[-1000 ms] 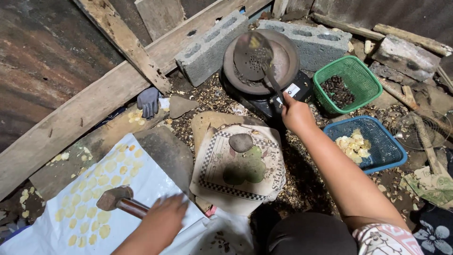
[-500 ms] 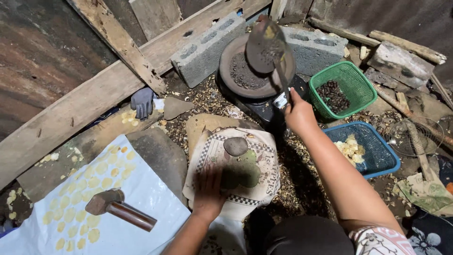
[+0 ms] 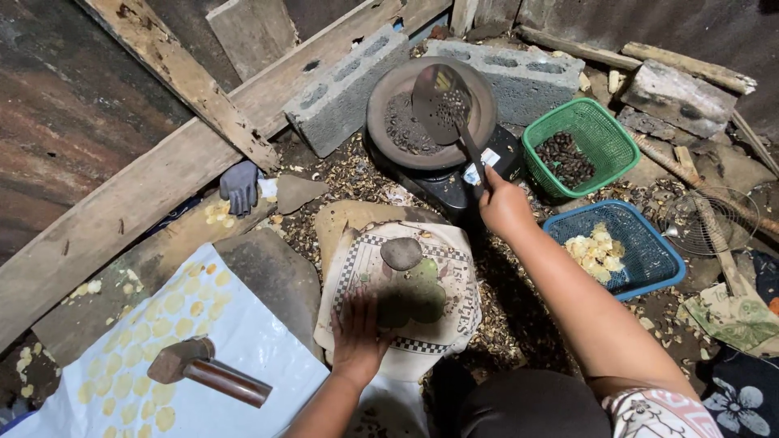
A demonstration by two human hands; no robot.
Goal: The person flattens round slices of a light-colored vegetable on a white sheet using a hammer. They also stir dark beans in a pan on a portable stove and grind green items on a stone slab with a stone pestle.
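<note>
Right hand (image 3: 505,209): fingers closed round the handle of a perforated metal skimmer (image 3: 441,104), its blade tilted over a round dark pan (image 3: 389,138) of small dark pieces, apparently seeds. Left hand (image 3: 357,331): fingers spread flat, holding nothing, on printed paper (image 3: 450,312) beside a grey stone (image 3: 402,253). Nearby: green basket (image 3: 604,130), blue basket (image 3: 649,243), hammer (image 3: 203,371) lying on a pale sheet (image 3: 268,349).

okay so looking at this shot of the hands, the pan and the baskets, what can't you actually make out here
Head view only:
- Right hand grips the spatula; the handle's end is hidden inside the fist.
- What the spatula carries: dark bits, too small to identify.
- Left hand lies flat on the printed cloth; anything under the palm is hidden.
- Stove mostly covered by the pan.
- Contents of the green basket: too small to identify.
</note>
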